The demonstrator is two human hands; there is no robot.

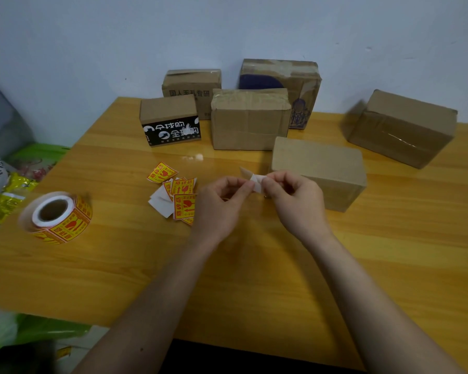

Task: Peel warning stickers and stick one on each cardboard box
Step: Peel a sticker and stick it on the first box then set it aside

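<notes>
My left hand [222, 203] and my right hand [295, 201] meet above the table's middle, and both pinch one small sticker piece [256, 182] whose white backing faces me. Just behind my right hand lies a plain cardboard box [319, 168]. Several loose yellow-and-red warning stickers [179, 195] lie in a heap left of my left hand. A roll of the same stickers [57, 217] rests on its side at the table's left. Several more cardboard boxes stand at the back: one with black print [170, 120], a taped one [250, 118], and one at the far right [400, 128].
The wooden table [254, 279] reaches a pale wall behind the boxes. Two further boxes [192, 85] [281, 76] stand against that wall. Green and yellow bags [8, 190] lie beyond the table's left edge.
</notes>
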